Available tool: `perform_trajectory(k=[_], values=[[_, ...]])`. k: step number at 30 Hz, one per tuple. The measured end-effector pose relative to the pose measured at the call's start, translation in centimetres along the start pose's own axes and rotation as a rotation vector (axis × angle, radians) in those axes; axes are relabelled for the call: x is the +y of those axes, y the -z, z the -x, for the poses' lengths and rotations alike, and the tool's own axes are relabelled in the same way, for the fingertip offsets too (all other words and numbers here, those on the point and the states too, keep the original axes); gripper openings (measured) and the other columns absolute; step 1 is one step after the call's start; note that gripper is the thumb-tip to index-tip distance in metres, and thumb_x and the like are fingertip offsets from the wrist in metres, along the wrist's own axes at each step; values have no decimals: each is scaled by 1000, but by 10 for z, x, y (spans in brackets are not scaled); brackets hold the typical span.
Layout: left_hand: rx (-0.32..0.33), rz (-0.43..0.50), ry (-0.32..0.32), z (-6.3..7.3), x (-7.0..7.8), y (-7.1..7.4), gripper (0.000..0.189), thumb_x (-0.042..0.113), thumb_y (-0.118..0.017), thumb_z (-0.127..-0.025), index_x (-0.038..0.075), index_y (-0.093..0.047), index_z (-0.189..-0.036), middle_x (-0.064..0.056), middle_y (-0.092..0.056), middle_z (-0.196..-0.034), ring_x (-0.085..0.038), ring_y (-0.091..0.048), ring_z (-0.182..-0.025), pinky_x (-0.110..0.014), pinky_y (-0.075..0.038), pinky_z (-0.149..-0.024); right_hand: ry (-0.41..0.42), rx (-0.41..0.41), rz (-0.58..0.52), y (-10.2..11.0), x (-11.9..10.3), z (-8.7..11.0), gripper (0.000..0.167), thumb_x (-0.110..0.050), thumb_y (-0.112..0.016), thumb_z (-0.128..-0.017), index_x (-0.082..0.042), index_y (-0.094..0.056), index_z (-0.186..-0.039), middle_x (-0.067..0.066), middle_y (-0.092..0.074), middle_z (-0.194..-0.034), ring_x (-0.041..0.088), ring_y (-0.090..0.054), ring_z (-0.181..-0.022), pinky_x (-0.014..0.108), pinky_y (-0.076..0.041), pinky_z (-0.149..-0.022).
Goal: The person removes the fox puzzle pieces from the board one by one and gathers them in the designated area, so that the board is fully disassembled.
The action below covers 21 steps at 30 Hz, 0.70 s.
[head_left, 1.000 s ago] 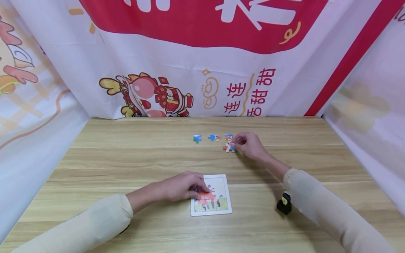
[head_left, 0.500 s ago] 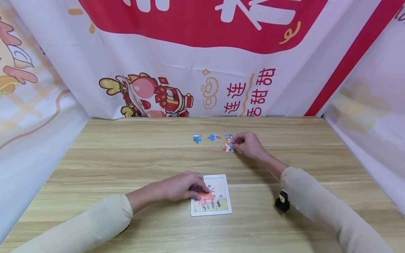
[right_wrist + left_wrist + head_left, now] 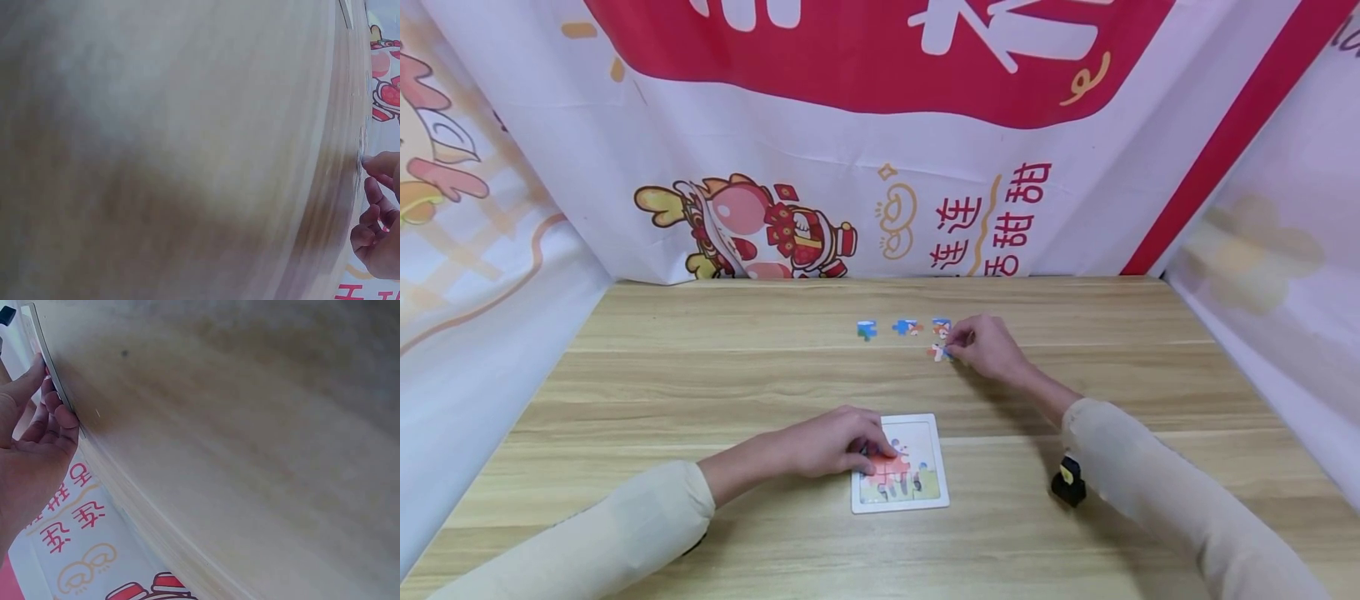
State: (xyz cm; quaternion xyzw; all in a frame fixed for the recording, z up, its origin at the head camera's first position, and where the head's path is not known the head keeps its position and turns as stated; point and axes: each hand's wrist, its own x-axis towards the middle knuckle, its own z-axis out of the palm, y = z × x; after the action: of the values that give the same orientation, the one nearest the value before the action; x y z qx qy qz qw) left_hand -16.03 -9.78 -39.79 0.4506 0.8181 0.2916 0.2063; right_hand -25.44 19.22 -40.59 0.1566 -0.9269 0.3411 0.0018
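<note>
A white-framed jigsaw puzzle [image 3: 904,506] lies on the table in front of me, with red and green pieces fitted in its lower part. My left hand [image 3: 838,442] rests on its left side, thumb and forefinger on the red pieces. In the left wrist view the fingers of the left hand [image 3: 47,419] lie along the frame's edge [image 3: 53,372]. Farther off, my right hand [image 3: 988,346] pinches the right edge of a white, orange and blue puzzle piece [image 3: 937,353], partly covered by the fingertips. The right wrist view shows this hand [image 3: 378,219] with thumb and forefinger close together low over the table.
Beyond the right hand's piece sits a blue and orange puzzle piece [image 3: 941,326]. To its left lie another blue and orange piece [image 3: 907,327] and a blue and green one [image 3: 867,329]. A printed cloth [image 3: 820,133] hangs behind the table [image 3: 737,367].
The puzzle piece at my right fingertips has shifted slightly left, and the fingers cover more of it. My right forearm has moved a little left. The left hand stays in place.
</note>
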Motion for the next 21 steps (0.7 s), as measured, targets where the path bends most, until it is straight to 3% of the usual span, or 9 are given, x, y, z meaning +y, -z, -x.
perform_trajectory(k=[4,8,12,21], values=[[3,10,14,0,0,-1,27,9,-76,-93,8,-78,-121,6,-65,-100,-5,-51,-82,-20,-45,-74,-2,8,-16,0,-3,3,4,-3,-74,-93,-4,-78,-92,5,-67,-80,18,-57,-70,26,-47,-58],[9,11,16,-1,0,-2,28,9,-77,-93,8,-78,-121,6,-64,-98,-6,-50,-81,-20,-45,-72,23,25,-54,2,-6,8,10,1,-72,-91,0,-78,-99,7,-67,-80,19,-57,-68,25,-47,-56],[9,5,23,0,1,-2,28,9,-77,-93,8,-78,-121,6,-62,-96,-6,-50,-79,-20,-43,-70,68,22,-74,4,-10,16,11,3,-72,-90,1,-78,-99,6,-68,-79,18,-56,-70,24,-46,-59],[24,-19,-2,3,-1,-2,28,10,-77,-93,9,-78,-121,7,-63,-96,-5,-51,-79,-20,-46,-71,139,-59,-109,0,-24,41,8,4,-74,-90,2,-78,-97,4,-69,-81,16,-56,-73,23,-48,-61]])
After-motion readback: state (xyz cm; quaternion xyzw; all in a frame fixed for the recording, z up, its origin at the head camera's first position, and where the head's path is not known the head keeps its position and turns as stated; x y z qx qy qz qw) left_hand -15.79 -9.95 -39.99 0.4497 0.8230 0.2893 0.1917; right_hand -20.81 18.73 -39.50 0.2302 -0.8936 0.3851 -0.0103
